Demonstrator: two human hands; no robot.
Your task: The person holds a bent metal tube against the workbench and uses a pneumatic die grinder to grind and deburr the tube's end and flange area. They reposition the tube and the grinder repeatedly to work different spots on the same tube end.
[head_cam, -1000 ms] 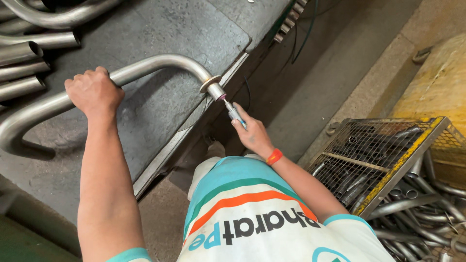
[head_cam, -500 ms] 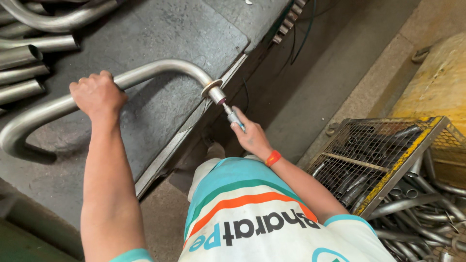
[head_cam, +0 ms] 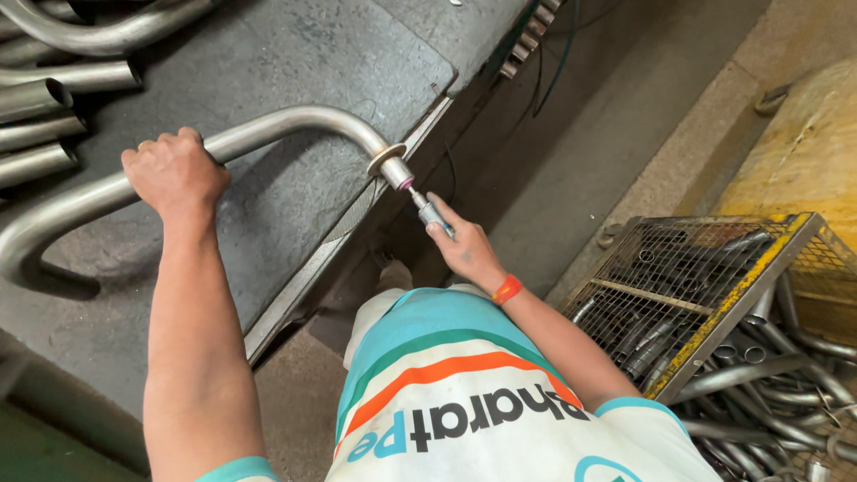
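A long bent steel tube point(head_cam: 268, 132), smooth and dull grey with a round section, lies on the dark, scuffed metal workbench point(head_cam: 295, 71) at the left of the scene; it curves in a hook at its left end and arches down to the bench's right edge, where a flat ring flange point(head_cam: 386, 161) sits around its open mouth. The left hand point(head_cam: 174, 171) is clamped over the tube's straight run, fingers wrapped across the top. The right hand point(head_cam: 464, 250), with an orange band at the wrist, is closed around a slim pencil-shaped metal hand tool point(head_cam: 427, 208) whose small pinkish tip sits at the tube's mouth, just right of the flange. More cut tubes point(head_cam: 45, 98) of the same bare metal lie stacked at the far left of the bench, their hollow ends showing. To the right, on the rough concrete floor point(head_cam: 589, 152), stands a wire-mesh crate point(head_cam: 714, 277) with a chipped yellow frame, holding short pipes; a loose heap of bent tubes point(head_cam: 786, 393) spreads beside it at the near right. The person's shirt point(head_cam: 464, 402) is white with teal and orange bands and dark and teal lettering across the chest.
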